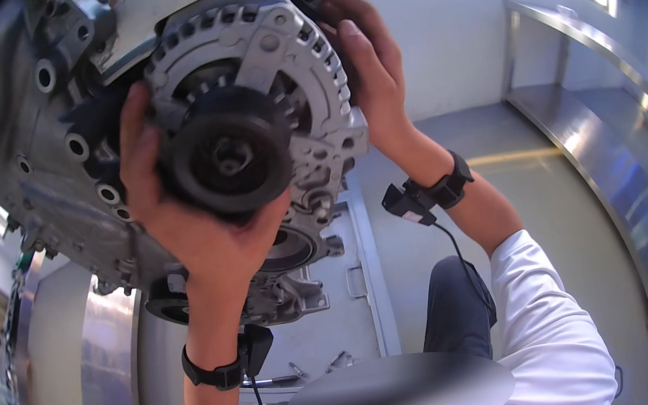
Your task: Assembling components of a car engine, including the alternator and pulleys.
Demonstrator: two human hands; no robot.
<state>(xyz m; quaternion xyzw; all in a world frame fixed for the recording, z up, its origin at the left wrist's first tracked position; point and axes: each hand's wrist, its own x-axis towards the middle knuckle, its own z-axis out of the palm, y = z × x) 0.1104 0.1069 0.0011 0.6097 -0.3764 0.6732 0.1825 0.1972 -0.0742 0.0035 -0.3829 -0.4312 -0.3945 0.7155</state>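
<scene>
Alternator (265, 85) held against engine block (40, 153); left hand (174, 208) fingers cupped under pulley (226, 154), right hand (371, 70) fingers wrapped on rear edge; judgement: support weight evenly, keep housing square to mount.

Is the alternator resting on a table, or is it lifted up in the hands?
Lifted: both hands, left hand and right hand, hold the alternator against the engine block.

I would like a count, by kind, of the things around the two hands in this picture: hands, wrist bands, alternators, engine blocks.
Hands: 2, left hand under the black pulley, right hand at the side
Black wrist bands: 2, left band, right band
Alternator: 1, silver alternator
Engine block: 1, grey engine block
Total: 6
</scene>
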